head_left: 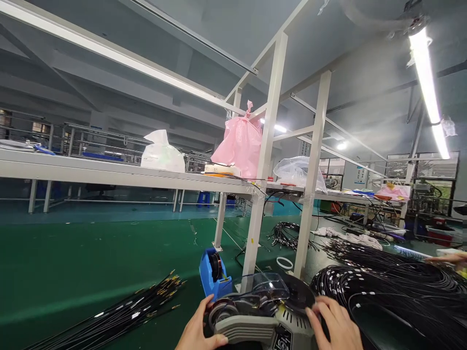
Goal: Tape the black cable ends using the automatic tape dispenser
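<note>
A grey machine with a clear cover and a black disc on top (251, 325) stands at the bottom middle of the head view; its lower part is cut off by the frame edge. My left hand (199, 328) grips its left side, thumb along the front and fingers at the back. My right hand (335, 323) is closed on its right side, below the black disc, with some fingertips hidden. Just behind the machine is a blue tape dispenser (207, 274) with a dark roll in it. A bundle of black cables (134, 306) lies to the left.
Large coils of black cable (394, 282) cover the right side, with a white ring (284, 263) near the frame post (255, 233). Another person's hand (450, 258) shows at the right edge. A raised shelf (109, 171) carries a pink bag (241, 141) and a white bag (162, 155).
</note>
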`<state>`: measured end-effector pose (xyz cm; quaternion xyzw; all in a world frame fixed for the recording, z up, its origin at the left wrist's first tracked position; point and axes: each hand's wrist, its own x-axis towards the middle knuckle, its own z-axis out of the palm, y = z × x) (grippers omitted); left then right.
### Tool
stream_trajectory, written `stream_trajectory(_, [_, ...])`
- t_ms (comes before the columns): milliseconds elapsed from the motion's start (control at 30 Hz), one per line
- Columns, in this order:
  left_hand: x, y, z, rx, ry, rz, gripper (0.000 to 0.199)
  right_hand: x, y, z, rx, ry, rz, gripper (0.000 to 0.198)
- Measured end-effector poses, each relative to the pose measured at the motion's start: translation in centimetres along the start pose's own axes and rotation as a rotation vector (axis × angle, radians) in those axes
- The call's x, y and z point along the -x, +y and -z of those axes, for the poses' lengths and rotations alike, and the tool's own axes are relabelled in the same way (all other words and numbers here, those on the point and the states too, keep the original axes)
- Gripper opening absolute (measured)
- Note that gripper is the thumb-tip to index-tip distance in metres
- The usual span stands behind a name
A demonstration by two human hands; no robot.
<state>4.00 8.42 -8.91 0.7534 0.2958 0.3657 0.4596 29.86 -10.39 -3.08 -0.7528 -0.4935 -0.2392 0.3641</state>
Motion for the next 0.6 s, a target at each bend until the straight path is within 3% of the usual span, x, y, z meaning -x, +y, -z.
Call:
stream_trajectory(67, [-0.1,0.1,0.0,-0.01,-0.005,0.003,0.08,-2.0,-1.1,0.1,0.013,0.039,0.001,0.051])
stream_trajectory(233, [-0.1,0.5,0.3,-0.022,-0.006,0.006,0.078,-4.2,-3.7,0.9,0.058,-0.252,-0.102,0.048])
stream_trajectory(300, [0.0,0.5,0.4,-0.024,-0.018,0.014,0.081,-4.2,-3.7,1.1,0.041,-0.284,-0.124,0.048])
stream_trajectory(433, [0.1,0.5,0.2,-0.018,-0.039,0.054,0.085,-2.7,-1.9,1.0,-0.117,-0.088,-0.094,0.05])
stream_trajectory(600, [0.0,0.6,0.2,-0.02,-0.037,0.081,0.084,2.2,-0.4,-0.8,-0.168,0.236,-0.023,0.043])
